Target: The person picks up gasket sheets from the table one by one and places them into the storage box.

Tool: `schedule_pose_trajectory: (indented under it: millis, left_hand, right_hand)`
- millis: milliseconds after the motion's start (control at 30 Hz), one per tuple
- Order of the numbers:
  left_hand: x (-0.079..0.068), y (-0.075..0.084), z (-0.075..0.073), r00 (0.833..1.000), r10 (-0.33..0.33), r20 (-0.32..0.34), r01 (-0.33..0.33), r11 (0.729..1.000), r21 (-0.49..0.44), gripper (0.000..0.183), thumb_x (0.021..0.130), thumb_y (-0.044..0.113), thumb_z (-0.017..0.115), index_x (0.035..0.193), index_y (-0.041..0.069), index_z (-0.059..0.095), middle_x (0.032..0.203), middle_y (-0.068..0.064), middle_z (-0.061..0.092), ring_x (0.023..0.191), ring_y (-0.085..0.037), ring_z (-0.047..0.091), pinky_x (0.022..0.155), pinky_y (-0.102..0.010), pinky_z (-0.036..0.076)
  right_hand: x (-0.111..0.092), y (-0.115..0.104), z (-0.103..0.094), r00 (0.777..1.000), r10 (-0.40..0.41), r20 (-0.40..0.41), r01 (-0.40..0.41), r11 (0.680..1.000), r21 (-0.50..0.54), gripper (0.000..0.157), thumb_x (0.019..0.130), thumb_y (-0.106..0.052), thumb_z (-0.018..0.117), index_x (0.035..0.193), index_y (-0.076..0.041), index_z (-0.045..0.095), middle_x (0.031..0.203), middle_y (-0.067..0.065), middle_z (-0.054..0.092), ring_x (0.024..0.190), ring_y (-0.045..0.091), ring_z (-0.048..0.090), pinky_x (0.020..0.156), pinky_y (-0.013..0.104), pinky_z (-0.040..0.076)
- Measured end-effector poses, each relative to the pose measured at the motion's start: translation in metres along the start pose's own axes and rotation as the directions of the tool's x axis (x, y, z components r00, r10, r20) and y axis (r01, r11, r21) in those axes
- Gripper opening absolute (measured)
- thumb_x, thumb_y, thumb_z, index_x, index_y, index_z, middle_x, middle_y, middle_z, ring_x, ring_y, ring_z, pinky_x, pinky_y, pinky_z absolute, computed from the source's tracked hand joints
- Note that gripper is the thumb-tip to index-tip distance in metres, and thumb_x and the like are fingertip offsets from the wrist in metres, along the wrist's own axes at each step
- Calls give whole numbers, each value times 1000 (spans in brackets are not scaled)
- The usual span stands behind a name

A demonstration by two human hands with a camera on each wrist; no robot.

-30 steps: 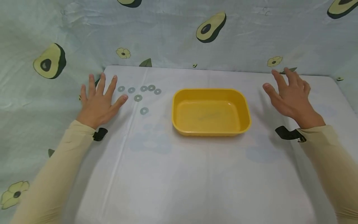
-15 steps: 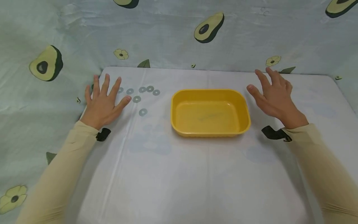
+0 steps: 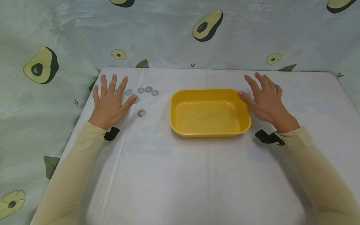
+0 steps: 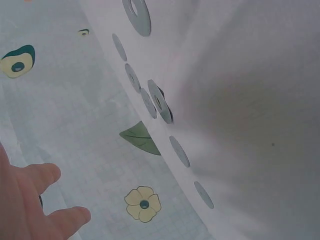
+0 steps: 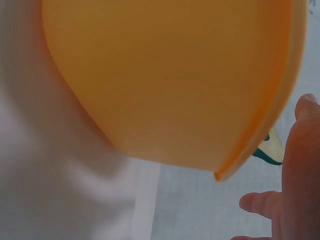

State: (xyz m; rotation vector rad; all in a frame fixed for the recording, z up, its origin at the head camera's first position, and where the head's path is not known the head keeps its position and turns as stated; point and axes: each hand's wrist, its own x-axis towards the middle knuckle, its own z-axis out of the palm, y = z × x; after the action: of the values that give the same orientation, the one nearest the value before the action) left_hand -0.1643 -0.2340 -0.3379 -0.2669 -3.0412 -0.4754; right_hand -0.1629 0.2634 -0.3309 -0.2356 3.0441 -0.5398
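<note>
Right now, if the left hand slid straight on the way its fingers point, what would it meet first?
Most likely the washers lying just past the left hand, whose fingertips sit beside the nearest ones. Beyond them, the avocado-print cloth wall. Height above the table is unclear, so it might pass over them.

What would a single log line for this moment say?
left hand: open, beside washers | right hand: open, thumb at yellow tray rim | tray: holds nothing | table: white cloth
</note>
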Motion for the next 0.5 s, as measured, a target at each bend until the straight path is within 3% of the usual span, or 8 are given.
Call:
schedule_pose_trajectory:
  millis: [500]
  left_hand:
    - [5, 1, 12, 1000, 8, -11, -8, 999, -35, 89, 100, 77, 29, 168, 21, 17, 174, -23, 7, 162, -42, -18, 124, -72, -8]
  right_hand:
    - [-3, -14, 10, 998, -45, 34, 44, 999, 10, 88, 102, -74, 28, 166, -14, 21, 173, 24, 6, 157, 56, 4, 117, 76, 3]
